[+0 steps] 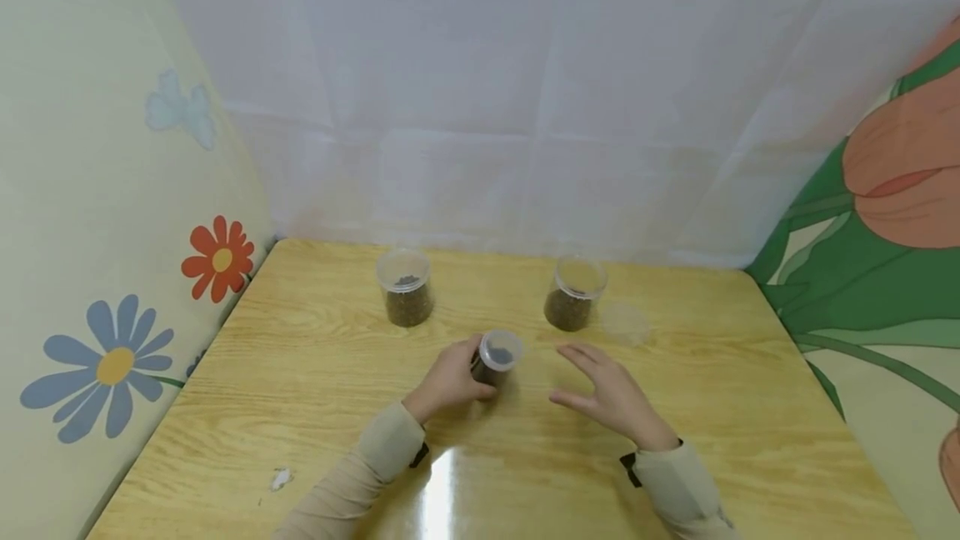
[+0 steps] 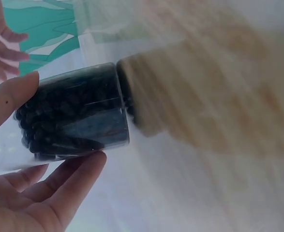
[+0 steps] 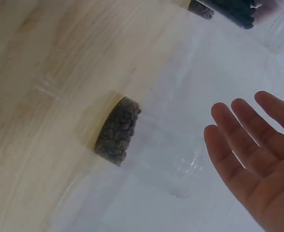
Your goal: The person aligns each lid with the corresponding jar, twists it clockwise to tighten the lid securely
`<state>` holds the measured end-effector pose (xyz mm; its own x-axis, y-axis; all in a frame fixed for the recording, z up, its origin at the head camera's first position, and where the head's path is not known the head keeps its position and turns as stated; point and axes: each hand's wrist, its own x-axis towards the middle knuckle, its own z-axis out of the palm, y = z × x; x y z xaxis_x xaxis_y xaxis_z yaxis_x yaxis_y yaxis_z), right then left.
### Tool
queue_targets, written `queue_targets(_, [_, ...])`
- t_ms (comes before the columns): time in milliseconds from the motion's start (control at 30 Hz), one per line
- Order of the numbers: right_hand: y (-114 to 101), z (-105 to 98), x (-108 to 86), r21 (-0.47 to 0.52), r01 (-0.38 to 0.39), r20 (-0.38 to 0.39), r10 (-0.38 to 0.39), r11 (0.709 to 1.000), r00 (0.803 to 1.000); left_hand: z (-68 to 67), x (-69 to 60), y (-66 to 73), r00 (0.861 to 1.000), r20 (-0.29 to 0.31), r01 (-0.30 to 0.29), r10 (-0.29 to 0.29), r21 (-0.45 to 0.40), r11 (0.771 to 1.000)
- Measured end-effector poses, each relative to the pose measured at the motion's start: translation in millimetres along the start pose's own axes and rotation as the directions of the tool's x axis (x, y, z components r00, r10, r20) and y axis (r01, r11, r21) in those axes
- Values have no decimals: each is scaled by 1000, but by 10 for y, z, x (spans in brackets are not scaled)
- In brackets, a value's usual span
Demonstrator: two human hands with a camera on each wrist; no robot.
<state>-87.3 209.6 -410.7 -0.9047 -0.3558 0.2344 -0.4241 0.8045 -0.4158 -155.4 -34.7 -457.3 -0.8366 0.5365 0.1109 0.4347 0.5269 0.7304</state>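
Observation:
My left hand (image 1: 453,373) grips a small clear jar (image 1: 497,359) of black bean-like pieces, thumb on one side and fingers on the other. The left wrist view has this jar (image 2: 74,113) close up; whether a lid covers its mouth I cannot tell. To its right, apart from everything, my right hand (image 1: 611,394) hovers over the table with straight, spread fingers. Beyond the hands stand two wider clear jars, a left jar (image 1: 407,302) and a right jar (image 1: 570,307), both partly filled with brown bean-like pieces. Some grey bits top the left jar's contents.
A clear round lid (image 1: 626,322) lies flat on the wood-grain table (image 1: 315,373), just right of the right jar. A small white patch (image 1: 281,478) marks the table at front left. White sheeting (image 1: 480,107) hangs behind, with flower-printed panels on both sides.

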Motion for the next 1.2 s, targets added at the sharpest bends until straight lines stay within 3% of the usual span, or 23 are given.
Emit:
queue_targets(167, [51, 27, -74, -10, -18, 12, 18, 1000, 1000, 26, 16, -46, 999, -31, 18, -20, -90, 996])
queue_targets(333, [91, 60, -116, -8, -18, 10, 18, 1000, 1000, 36, 43, -48, 997, -37, 59, -65, -132, 990])
queue_targets(500, [109, 82, -133, 3, -19, 5, 19, 1000, 1000, 29, 113, -33, 996, -52, 66, -75, -169, 983])
queue_targets(900, [149, 110, -169, 1, -16, -1, 16, 1000, 1000, -62, 380, -10, 990, -87, 96, -109, -144, 985])
queue_targets(1200, [185, 112, -211, 4, -27, 8, 26, 1000, 1000, -147, 607, -45, 979, -168, 94, -115, -130, 987])
